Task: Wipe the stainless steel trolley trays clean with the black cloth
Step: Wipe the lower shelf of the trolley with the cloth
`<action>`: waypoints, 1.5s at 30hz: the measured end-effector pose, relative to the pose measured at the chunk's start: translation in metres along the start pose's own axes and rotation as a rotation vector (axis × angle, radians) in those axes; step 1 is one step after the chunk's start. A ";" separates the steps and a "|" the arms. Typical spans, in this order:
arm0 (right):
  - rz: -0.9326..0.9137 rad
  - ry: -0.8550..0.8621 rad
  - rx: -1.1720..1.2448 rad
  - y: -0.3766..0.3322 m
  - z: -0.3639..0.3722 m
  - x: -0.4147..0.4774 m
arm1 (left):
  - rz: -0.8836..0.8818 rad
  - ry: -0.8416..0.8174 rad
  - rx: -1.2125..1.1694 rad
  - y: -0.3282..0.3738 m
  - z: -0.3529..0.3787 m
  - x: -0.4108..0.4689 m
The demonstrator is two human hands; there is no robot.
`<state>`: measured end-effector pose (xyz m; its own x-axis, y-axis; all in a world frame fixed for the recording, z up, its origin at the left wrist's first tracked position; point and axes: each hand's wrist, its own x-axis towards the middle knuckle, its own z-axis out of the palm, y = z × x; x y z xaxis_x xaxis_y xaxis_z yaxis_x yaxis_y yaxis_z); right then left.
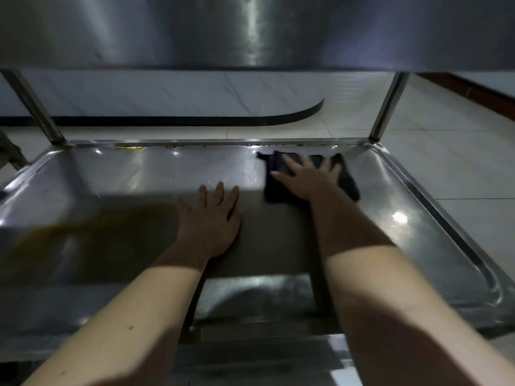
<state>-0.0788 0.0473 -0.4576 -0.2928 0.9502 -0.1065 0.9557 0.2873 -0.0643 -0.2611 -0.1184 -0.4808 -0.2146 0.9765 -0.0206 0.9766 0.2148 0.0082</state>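
**Pressure toward far rim of the tray [139,174]**

The black cloth [349,182] lies near the tray's far right corner under the right hand [309,178], grip open, fingers flat. The left hand [211,221] rests open mid-tray. Keep even pressure; sweep the yellow residue [129,148] at its far rim.

pale tiled floor [434,151], white marbled wall [167,98], curved black skirting [278,118]

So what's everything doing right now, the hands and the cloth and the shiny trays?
right hand: open, fingers spread, pressing flat on the black cloth.
black cloth: lying flat on the stainless steel tray, near its far right corner.
left hand: open, flat on bare steel, holding nothing.
stainless steel tray: shiny, with yellowish bits along its far rim.
upper tray: overhead, untouched.
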 end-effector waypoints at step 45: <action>0.390 -0.100 -0.016 0.138 0.009 -0.201 | 0.010 0.000 -0.106 0.003 -0.002 -0.007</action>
<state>0.1112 -0.1053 -0.4542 0.0913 0.9722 -0.2157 0.9958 -0.0901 0.0154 -0.2572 -0.1243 -0.4786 -0.2051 0.9785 -0.0196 0.9719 0.2060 0.1144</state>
